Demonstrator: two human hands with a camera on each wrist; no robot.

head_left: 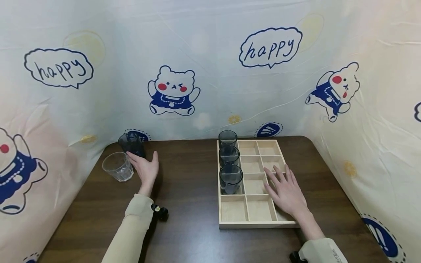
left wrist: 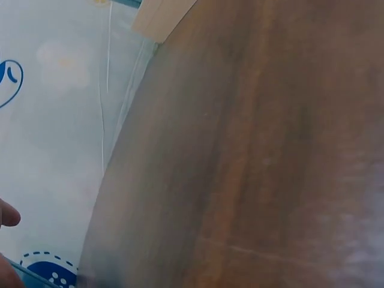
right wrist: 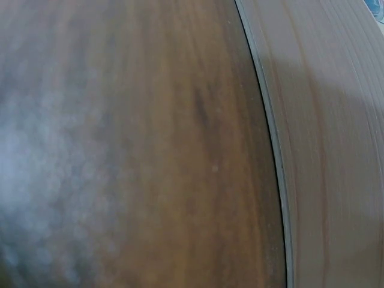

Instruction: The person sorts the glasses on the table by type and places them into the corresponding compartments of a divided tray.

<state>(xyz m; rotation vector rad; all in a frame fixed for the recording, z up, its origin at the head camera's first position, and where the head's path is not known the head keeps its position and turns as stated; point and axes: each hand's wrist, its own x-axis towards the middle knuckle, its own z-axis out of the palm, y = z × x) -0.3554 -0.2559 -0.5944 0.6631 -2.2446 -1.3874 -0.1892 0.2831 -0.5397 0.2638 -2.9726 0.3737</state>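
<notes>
Head view, dark tumbler (head_left: 133, 144), round-rimmed, see-through

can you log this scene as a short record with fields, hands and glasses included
surface: brown wooden table
tray: light wood tray, divided into compartments, right of centre
glasses in tray: three dark glasses, one behind another in the left column
glasses outside tray: one clear glass, one loose dark glass just behind it
left hand: at the loose dark glass, thumb held apart; firm contact unclear
right hand: spread over the tray's right side
backdrop: printed cloth
</notes>
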